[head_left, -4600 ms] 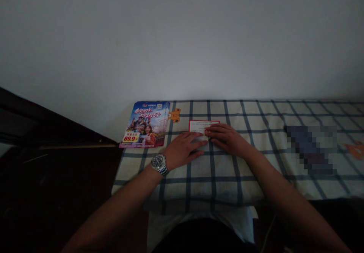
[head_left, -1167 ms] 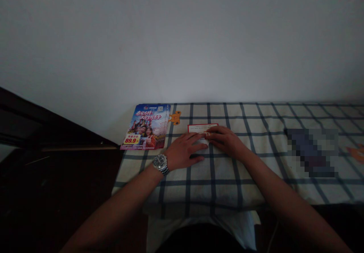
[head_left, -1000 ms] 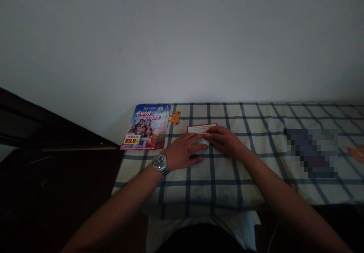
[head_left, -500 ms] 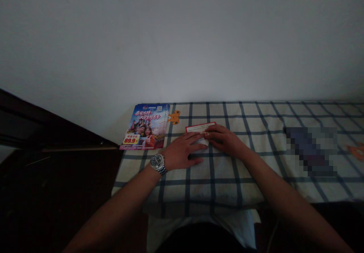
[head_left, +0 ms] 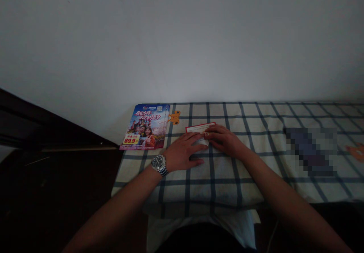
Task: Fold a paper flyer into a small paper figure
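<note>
A small folded paper leaflet (head_left: 196, 128), white with a red border, lies on the checked cloth under both my hands. Only its far strip and a little of its middle show. My left hand (head_left: 180, 153) rests flat across the leaflet's near left part, fingers stretched and thumb apart on the cloth. From the right, my right hand (head_left: 226, 141) lays its slightly bent fingers on the leaflet's right end, close to the left fingertips. A metal watch (head_left: 159, 164) is on my left wrist.
A stack of colourful printed flyers (head_left: 146, 128) lies at the table's far left corner. The checked tablecloth (head_left: 256, 120) has bear prints and reaches the white wall (head_left: 199, 48). At right lies a dark, pixelated object (head_left: 311, 152).
My left hand and wrist have shifted very slightly to the right. The right hand and the leaflet look nearly unchanged.
</note>
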`<control>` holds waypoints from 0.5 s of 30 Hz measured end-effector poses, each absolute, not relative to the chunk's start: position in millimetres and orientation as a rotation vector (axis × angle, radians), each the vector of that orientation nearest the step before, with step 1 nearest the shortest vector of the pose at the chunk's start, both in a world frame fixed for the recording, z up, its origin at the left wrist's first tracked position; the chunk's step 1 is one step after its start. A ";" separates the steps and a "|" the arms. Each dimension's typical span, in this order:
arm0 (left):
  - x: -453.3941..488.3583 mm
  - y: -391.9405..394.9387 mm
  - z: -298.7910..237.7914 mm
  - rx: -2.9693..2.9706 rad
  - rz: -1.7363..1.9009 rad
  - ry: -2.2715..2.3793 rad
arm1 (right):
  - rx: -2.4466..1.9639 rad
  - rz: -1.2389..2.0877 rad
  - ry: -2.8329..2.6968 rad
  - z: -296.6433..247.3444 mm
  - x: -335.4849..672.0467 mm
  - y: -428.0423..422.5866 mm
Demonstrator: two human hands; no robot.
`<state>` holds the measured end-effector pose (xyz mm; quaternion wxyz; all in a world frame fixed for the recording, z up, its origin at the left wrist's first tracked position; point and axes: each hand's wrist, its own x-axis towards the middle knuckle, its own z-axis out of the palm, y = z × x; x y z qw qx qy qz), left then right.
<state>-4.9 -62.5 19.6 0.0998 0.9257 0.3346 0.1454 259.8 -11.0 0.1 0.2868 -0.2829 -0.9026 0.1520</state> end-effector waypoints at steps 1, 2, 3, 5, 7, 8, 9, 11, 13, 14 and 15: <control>-4.6 -62.4 19.4 2.738 0.427 0.986 | -0.753 0.392 -2.409 0.0 259.8 -11.3; -4.4 -62.2 19.0 2.735 0.430 0.984 | -0.751 0.380 -2.408 -0.2 259.9 -11.5; -4.3 -62.0 18.6 2.730 0.433 0.985 | -0.752 0.373 -2.409 -0.5 260.1 -11.6; -4.3 -61.7 17.5 2.723 0.450 0.987 | -0.751 0.369 -2.415 -1.2 260.6 -11.2; -4.3 -61.8 16.4 2.722 0.461 0.989 | -0.747 0.373 -2.425 -2.0 261.2 -10.3; -4.2 -61.9 16.1 2.723 0.463 0.989 | -0.744 0.374 -2.429 -2.3 261.5 -9.8; -4.0 -62.0 16.0 2.722 0.464 0.990 | -0.744 0.374 -2.432 -2.5 261.6 -9.5; -3.6 -62.3 16.5 2.719 0.462 0.990 | -0.748 0.371 -2.433 -2.9 261.8 -9.3; -3.0 -62.5 17.7 2.717 0.457 0.991 | -0.751 0.362 -2.430 -3.0 261.7 -9.9; -2.7 -62.6 18.3 2.717 0.456 0.991 | -0.753 0.356 -2.429 -3.1 261.6 -10.3; -2.3 -62.7 18.7 2.717 0.456 0.994 | -0.758 0.348 -2.427 -3.2 261.6 -10.7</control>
